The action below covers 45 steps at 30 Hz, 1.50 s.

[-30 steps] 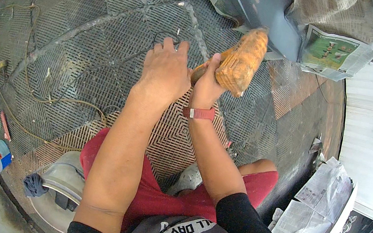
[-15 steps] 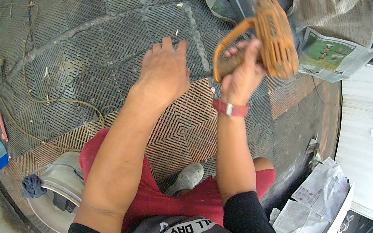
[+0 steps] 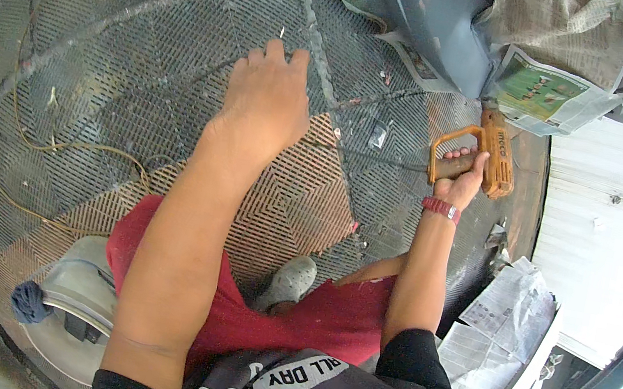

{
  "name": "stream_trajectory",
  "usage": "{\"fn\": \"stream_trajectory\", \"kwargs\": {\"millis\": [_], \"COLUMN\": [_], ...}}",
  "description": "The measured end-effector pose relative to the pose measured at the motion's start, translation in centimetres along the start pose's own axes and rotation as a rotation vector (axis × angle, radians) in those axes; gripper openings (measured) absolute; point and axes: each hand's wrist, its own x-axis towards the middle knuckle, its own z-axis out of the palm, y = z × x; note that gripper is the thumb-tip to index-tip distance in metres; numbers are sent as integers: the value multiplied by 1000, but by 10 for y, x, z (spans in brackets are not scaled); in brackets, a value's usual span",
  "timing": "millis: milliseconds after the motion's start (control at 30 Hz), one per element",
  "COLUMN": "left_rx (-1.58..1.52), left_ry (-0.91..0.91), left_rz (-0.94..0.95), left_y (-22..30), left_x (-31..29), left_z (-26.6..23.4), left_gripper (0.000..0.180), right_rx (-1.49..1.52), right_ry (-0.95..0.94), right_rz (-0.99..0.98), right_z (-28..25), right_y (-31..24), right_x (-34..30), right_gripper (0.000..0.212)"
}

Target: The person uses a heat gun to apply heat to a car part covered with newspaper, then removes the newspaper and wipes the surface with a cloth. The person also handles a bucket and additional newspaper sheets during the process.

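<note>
Matting (image 3: 308, 211), slotted, worn, spans floor; grey panel (image 3: 441, 26) ahead, newspaper sheets (image 3: 542, 89) beside. Orange heat gun (image 3: 499, 157) near panel's lower end: judged rigid, one-hand weight, nozzle possibly hot. Left hand (image 3: 266, 95): palm-down, fingers bent, contents hidden, cannot tell. Right hand (image 3: 461, 189) grips handle (image 3: 450, 166), best hold.

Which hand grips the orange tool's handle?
The right hand, wearing the red watch; the left hand, bare at the wrist, is away from that handle.

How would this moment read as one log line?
left hand: above floor mat | right hand: gripping orange heat gun | cord: running left
</note>
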Motion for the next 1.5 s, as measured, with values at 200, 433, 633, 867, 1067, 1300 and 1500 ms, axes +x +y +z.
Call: {"fn": "stream_trajectory", "kwargs": {"millis": [200,433,633,867,1067,1300,1500], "left_rx": [-25,-24,-42,-38,-51,-70,-67], "left_ry": [41,41,28,94,95,111,108], "left_rz": [26,-23,-15,-8,-13,-37,-18], "left_y": [3,-1,0,-2,-1,-14,-10], "left_x": [-3,-4,-4,-9,-16,-16,-14], "left_z": [5,0,-2,-1,-9,-9,-7], "left_gripper": [58,59,60,58,57,56,56], "right_rx": [-43,-191,-145,-315,-469,-489,-417], "right_ry": [122,99,-116,-258,-379,-168,106], "right_rz": [-2,-84,-119,-206,-299,-157,-273], "right_z": [-50,18,85,187,240,181,106], "right_y": [45,104,118,142,159,165,199], "right_x": [54,-51,-129,-116,-94,-146,-140], "right_gripper": [31,22,30,51,40,38,38]}}
